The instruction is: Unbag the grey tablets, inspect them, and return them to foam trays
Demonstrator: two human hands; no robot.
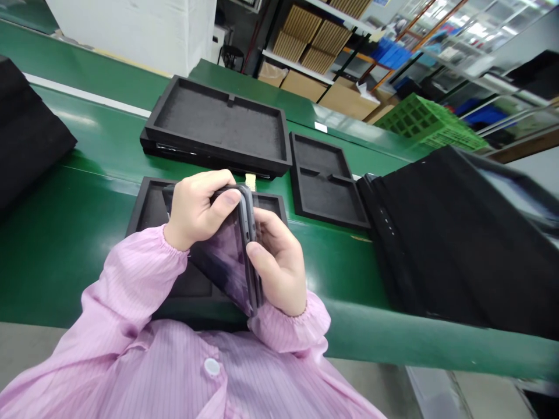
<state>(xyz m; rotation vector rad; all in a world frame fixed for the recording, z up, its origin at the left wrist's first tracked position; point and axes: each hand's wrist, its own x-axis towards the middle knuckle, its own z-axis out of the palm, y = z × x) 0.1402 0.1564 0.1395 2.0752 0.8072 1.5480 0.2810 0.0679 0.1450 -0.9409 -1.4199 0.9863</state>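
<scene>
Centrally, a flat dark device [220,262] with a glossy face is carried between two bare hands, tilted up nearly on edge above a black foam tray [151,206] on the green bench [340,262]. The left hand [196,203] grasps the device at its upper corner, thumb pressed along the rim and fingers bent over the far side; the right hand [282,265] grasps the long edge lower down, thumb on the near rim and fingers passing behind, so neither hand is free. Seen end-on, the edge appears to be made of two layers; whether these are one body or two pieces lying together cannot be told. A pale yellow tab [250,181] shows just beyond the upper corner, its attachment unclear. For good handling, the grip is best kept on the rims, as both thumbs have it, since the glossy face probably marks easily; pressure should be light and evenly shared, because a squeeze at one corner could twist a thin slab or let the layers slide. Turning calls for both wrists moving together, with the device low over the foam, which would soften a slip. Behind lies a pile of foam trays [218,122]; to its right, a divided tray [321,198], with a large black stack [458,244] beside it, should be given elbow room.
</scene>
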